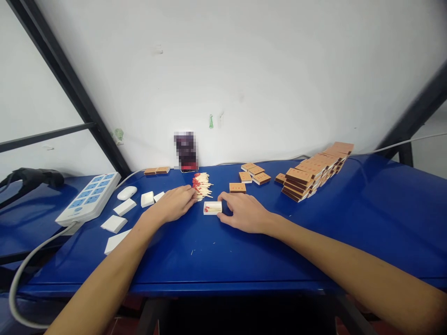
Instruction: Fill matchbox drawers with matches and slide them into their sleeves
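Observation:
A small white matchbox tray [213, 212] lies on the blue table with a few red-tipped matches inside. My right hand [244, 211] grips its right end between thumb and forefinger. Just behind the tray is a heap of loose wooden matches [202, 186], most red heads toward the left. The bent fingers of my left hand [177, 203] are together against the heap's lower left edge; what they pinch, if anything, is hidden. Behind my right hand lies a brown matchbox sleeve or box [237, 188].
Several brown matchboxes [254, 172] lie behind my right hand, and a leaning stack of matchboxes [314, 170] stands farther right. Several white trays [114, 224], a white rounded case [126, 193] and a power strip [89, 197] are at left. A phone [186, 151] leans on the wall.

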`<state>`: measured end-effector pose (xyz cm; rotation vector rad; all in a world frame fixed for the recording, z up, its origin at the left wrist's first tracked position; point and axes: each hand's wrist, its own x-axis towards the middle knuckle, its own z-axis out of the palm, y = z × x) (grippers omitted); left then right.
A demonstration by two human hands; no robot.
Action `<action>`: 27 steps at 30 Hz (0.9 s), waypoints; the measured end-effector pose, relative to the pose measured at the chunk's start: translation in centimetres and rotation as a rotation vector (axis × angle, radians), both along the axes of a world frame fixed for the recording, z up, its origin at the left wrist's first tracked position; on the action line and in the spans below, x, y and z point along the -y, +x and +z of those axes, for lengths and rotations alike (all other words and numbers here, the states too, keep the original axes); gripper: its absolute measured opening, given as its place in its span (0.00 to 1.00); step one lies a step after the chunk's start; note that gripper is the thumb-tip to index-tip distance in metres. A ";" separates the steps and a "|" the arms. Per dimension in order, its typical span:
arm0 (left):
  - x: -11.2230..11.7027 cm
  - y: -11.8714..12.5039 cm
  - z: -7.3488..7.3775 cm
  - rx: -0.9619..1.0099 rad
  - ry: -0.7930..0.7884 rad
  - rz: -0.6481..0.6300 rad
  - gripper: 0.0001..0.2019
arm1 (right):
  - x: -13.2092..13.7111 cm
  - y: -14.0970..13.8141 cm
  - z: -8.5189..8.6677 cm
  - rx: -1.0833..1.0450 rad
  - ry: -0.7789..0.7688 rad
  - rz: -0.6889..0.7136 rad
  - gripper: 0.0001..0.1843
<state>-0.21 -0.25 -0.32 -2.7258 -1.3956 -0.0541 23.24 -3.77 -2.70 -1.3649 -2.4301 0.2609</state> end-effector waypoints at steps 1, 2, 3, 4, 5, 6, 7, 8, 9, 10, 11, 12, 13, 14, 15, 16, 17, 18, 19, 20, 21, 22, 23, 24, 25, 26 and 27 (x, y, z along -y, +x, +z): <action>0.0 0.0 0.0 -0.006 -0.003 0.003 0.15 | 0.0 0.0 0.0 -0.001 0.001 0.002 0.15; 0.0 0.1 -0.1 -0.012 -0.009 0.004 0.15 | 0.0 0.0 -0.1 -0.001 0.002 0.004 0.15; 0.0 0.1 -0.1 -0.014 -0.016 0.002 0.15 | 0.0 0.0 -0.1 -0.001 0.001 0.006 0.15; 0.0 0.1 -0.2 -0.008 -0.024 -0.004 0.15 | -0.1 0.0 -0.1 -0.003 0.000 0.007 0.15; 0.0 0.1 -0.2 0.007 -0.029 -0.015 0.15 | 0.0 0.0 -0.1 -0.005 -0.001 0.006 0.15; 0.0 0.0 -0.3 0.030 -0.032 -0.032 0.15 | 0.0 0.0 -0.1 -0.009 -0.002 0.006 0.15; 0.0 0.0 -0.3 0.058 -0.031 -0.050 0.14 | 0.0 0.0 0.0 -0.011 -0.004 0.007 0.15; 0.0 0.0 -0.3 0.091 -0.027 -0.067 0.14 | 0.0 0.0 0.0 -0.012 -0.004 0.007 0.15; 0.1 0.1 -0.2 0.127 -0.021 -0.081 0.13 | 0.0 0.0 0.0 -0.014 -0.004 0.007 0.15; 0.2 0.2 -0.2 0.162 -0.017 -0.094 0.12 | 0.0 0.0 0.0 -0.015 -0.003 0.008 0.15; 0.3 0.3 -0.1 0.198 -0.017 -0.107 0.12 | 0.0 0.0 -0.1 -0.018 0.000 0.010 0.14; 0.5 0.6 -0.1 0.231 -0.021 -0.124 0.11 | 0.0 0.0 -0.1 -0.022 0.004 0.013 0.14; 0.7 0.8 -0.1 0.254 -0.027 -0.142 0.10 | -0.1 0.1 -0.2 -0.028 0.010 0.017 0.15; 0.9 1.1 -0.1 0.267 -0.034 -0.161 0.10 | -0.1 0.1 -0.3 -0.035 0.016 0.021 0.15; 1.0 1.4 -0.1 0.272 -0.039 -0.178 0.09 | -0.2 0.1 -0.4 -0.042 0.024 0.022 0.15; 1.2 1.6 -0.1 0.272 -0.042 -0.187 0.09 | -0.3 0.0 -0.5 -0.051 0.031 0.022 0.16; 1.3 1.8 -0.2 0.269 -0.042 -0.191 0.09 | -0.3 0.0 -0.5 -0.060 0.037 0.020 0.16; 1.4 2.0 -0.2 0.266 -0.040 -0.190 0.09 | -0.4 0.0 -0.6 -0.069 0.041 0.018 0.16; 1.4 2.1 -0.2 0.263 -0.038 -0.186 0.09 | -0.4 0.0 -0.6 -0.077 0.045 0.017 0.17; 1.4 2.1 -0.3 0.257 -0.036 -0.182 0.09 | -0.4 0.0 -0.7 -0.085 0.046 0.017 0.17; 1.4 2.1 -0.3 0.246 -0.038 -0.179 0.09 | -0.4 -0.1 -0.7 -0.092 0.046 0.020 0.17; 1.4 2.1 -0.3 0.234 -0.040 -0.177 0.09 | -0.5 -0.1 -0.7 -0.096 0.046 0.022 0.17; 1.4 2.1 -0.3 0.222 -0.046 -0.177 0.09 | -0.5 -0.1 -0.7 -0.098 0.044 0.025 0.17; 1.4 2.1 -0.3 0.215 -0.051 -0.180 0.09 | -0.4 -0.1 -0.7 -0.098 0.043 0.027 0.17; 1.4 2.2 -0.4 0.212 -0.053 -0.184 0.09 | -0.4 -0.1 -0.7 -0.098 0.041 0.028 0.17; 1.4 2.2 -0.4 0.216 -0.047 -0.188 0.10 | -0.4 -0.1 -0.7 -0.097 0.039 0.027 0.17; 1.3 2.2 -0.4 0.224 -0.033 -0.189 0.11 | -0.4 -0.1 -0.7 -0.095 0.038 0.025 0.17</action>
